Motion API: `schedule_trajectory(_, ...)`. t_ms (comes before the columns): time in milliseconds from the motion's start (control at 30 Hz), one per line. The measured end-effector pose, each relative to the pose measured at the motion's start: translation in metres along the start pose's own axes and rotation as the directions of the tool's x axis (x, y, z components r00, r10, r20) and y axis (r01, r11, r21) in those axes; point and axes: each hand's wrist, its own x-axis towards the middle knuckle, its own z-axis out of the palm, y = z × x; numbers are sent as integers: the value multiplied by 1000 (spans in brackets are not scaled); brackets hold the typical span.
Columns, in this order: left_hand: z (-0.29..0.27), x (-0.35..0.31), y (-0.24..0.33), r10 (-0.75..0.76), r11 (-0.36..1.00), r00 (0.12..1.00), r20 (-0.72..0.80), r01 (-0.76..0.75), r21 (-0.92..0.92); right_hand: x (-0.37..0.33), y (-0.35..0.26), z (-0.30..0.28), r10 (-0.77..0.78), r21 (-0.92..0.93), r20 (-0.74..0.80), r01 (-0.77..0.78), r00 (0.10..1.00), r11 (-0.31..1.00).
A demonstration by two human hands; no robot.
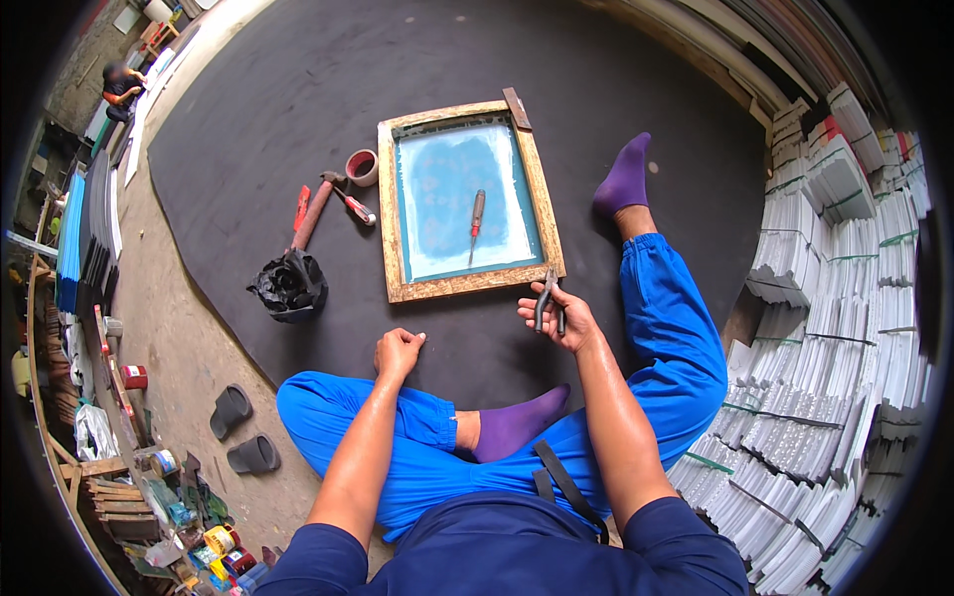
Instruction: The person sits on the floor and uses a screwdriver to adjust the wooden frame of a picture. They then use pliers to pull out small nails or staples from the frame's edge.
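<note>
My right hand [568, 320] grips pliers [543, 302] with black handles, their jaws at the lower right corner of a wooden screen frame [452, 289]. Just below the frame, my left hand [399, 353] is closed in a pinch near the dark mat; what it holds, if anything, is too small to name. Blue mesh with whitish edges [427, 223] fills the frame, and a screwdriver [477, 221] rests on it. A brown metal strip [517, 109] sits across the frame's upper right corner.
Left of the frame lie a tape roll [363, 167], a hammer [313, 213], a red cutter [301, 207] and a crumpled black plastic bag [289, 286]. Bundled white stacks [835, 328] line the right. Sandals [238, 427] and paint cans stand left; a person [121, 91] sits far left.
</note>
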Motion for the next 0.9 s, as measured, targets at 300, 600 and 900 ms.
schedule_trajectory(300,2,2,3,-14,1000,1000,-17,14,-18,-2,-8,-5,59,-47,-56,-62,997,997)
schedule_trajectory(600,2,3,-2,1,999,999,-48,-3,-37,-8,6,24,-311,-712,-327,-16,893,702)
schedule_trajectory(900,9,4,-3,20,998,998,-54,-23,-66,10,37,13,-791,-996,-87,-48,606,73)
